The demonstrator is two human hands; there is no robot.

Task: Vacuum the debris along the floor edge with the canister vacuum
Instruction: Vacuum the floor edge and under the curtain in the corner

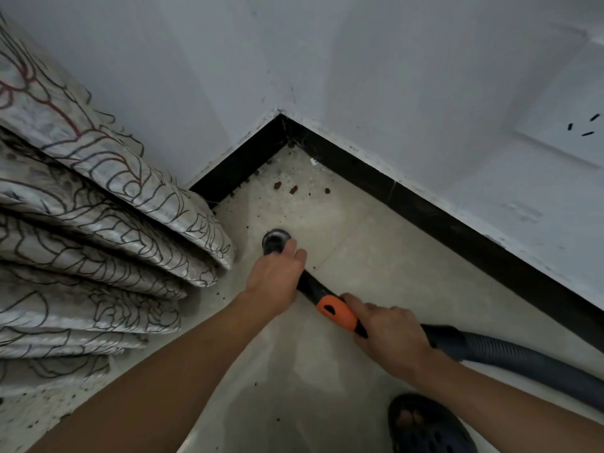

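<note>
**A:** Vacuum wand [312, 291] first, since it's nearest the job: where is it?

**B:** Low over the pale tiled floor [376, 256], angled from lower right up toward the corner. Closest to the camera, a dark clog-style shoe [428, 426] stands on the tiles at the bottom edge. Just beyond it the grey ribbed hose [523, 358] runs off to the right.

**A:** And the hands?

**B:** The right hand [392, 338] is wrapped around the handle where the hose joins, fingers curled closed over it, just behind the orange grip section [336, 313]. The left hand [277, 279] is farther forward, fingers folded around the black tube near its end.

**A:** The tip?

**B:** The round open nozzle [276, 240] pokes out past the left hand, close to the floor. Whether it touches the tile, I cannot tell.

**A:** What's past it?

**B:** Brown debris [293, 190], several crumbs scattered between the nozzle and the corner, with smaller specks along the black baseboard [457, 220]. A folded patterned curtain [98, 223] hangs on the left, its hem near the nozzle. Above the baseboard are white walls [196, 76], and a white wall socket [581, 129] sits at far right.
</note>
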